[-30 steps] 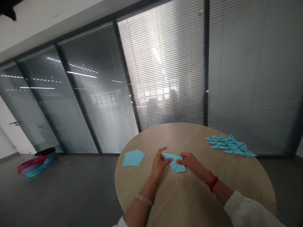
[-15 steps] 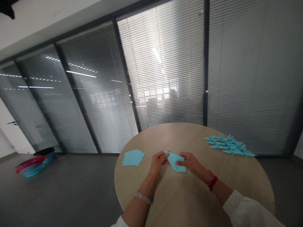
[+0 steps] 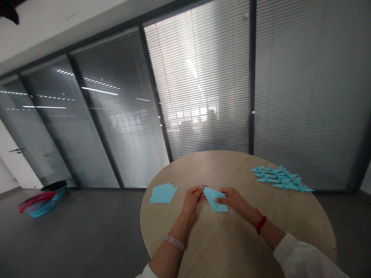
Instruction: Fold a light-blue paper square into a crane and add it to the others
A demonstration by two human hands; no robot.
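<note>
Between my hands is a partly folded sheet of blue origami paper [image 3: 215, 197], held just over the round wooden table. My right hand [image 3: 231, 197] pinches its right side, thumb on top and fingers behind. At the paper's upper left corner, my left hand [image 3: 193, 196] has its fingertips closed together on or right beside the edge. A crease runs down to the paper's lower point. Several loose blue sheets [image 3: 164, 193] lie in an overlapping pile to the left. On the right, several folded blue paper cranes [image 3: 279, 178] sit in close rows.
The round table [image 3: 214, 166] has a light wood top. On the floor at far left stand a blue basket with a red rim [image 3: 39, 204] and a dark-rimmed blue basin [image 3: 58, 189]. Glass partitions with blinds [image 3: 203, 77] rise behind the table.
My left fingertips have shifted slightly at the paper's upper left corner, showing more of that corner. The right hand keeps its pinch; the pile and cranes are unmoved.
</note>
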